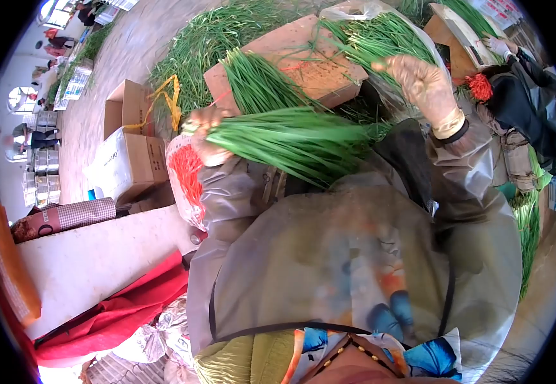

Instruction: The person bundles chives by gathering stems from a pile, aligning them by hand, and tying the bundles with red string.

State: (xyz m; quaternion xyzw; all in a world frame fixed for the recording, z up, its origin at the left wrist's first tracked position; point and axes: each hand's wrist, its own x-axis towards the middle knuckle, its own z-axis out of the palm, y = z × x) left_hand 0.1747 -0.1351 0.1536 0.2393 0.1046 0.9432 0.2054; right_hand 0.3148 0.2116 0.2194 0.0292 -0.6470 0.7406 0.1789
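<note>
My left hand [209, 133], at centre left, is wrapped round the stem ends of a loose bunch of long green stalks [290, 142]. The leafy ends reach right across my lap and are blurred. My right hand [418, 86], in a thin glove, is raised at the upper right with its fingers curled together; whether anything is between them is too small to tell. Beyond the hands is a brown board [290, 41] with another green bunch [262, 83] on it. More stalks [386, 41] lie in a clear plastic bag beside my right hand.
A heap of loose greens [201, 51] lies behind the board. Cardboard boxes [147, 160] and red ties [186, 176] are at the left, by a white surface [105, 256]. At the right, a co-worker's gloved hand [498, 47] touches greens on another board.
</note>
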